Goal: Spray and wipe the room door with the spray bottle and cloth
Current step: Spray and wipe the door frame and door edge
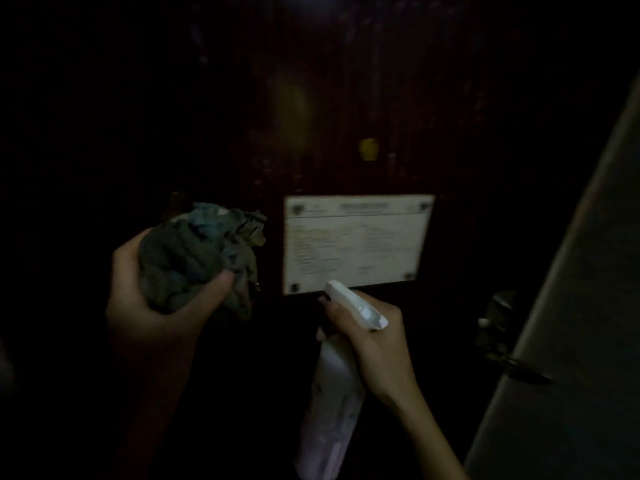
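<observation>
A dark reddish-brown room door (346,81) fills the dim view in front of me. My left hand (138,296) grips a bunched grey-blue cloth (197,254), held up close to the door at the left. My right hand (374,337) is curled round the neck of a white spray bottle (332,403), with a finger on the trigger. The nozzle (334,289) points at the door just below a white notice plate (356,242).
A yellow spot (369,148) sits on the door above the notice plate. The door handle and lock (498,327) are at the right, beside a pale grey door frame or wall (571,323) that runs diagonally. The rest is too dark to make out.
</observation>
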`<state>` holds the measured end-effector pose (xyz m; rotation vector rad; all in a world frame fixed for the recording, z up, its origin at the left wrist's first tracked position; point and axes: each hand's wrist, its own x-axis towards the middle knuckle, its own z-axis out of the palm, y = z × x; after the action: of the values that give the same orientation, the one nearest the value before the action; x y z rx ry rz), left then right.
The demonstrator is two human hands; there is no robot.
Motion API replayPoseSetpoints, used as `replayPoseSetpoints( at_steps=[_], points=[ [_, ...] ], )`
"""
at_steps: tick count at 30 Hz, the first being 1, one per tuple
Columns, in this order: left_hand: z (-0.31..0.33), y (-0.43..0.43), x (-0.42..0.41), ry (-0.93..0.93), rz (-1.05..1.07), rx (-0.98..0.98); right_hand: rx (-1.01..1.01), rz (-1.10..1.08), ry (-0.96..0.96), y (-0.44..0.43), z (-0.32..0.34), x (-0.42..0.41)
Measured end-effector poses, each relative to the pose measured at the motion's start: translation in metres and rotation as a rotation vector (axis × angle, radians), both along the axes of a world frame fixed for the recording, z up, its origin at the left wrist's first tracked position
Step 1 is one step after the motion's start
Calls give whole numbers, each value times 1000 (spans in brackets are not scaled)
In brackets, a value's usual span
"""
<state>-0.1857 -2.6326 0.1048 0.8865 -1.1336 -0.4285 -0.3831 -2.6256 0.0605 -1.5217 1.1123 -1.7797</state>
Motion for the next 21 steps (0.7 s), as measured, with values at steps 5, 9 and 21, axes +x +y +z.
replayPoseSetpoints(
  at_steps=[5, 9, 21],
  points=[
    [9, -5, -103, -13, -155, 33, 54, -108, -19, 22, 17, -125],
    [19, -7, -187, -5, -286, 49, 44, -174, -94, 39, 28, -224],
    [44, 3, -377, 113, -404, 131, -50, -230, -70, 30, 49, -394]
  ],
)
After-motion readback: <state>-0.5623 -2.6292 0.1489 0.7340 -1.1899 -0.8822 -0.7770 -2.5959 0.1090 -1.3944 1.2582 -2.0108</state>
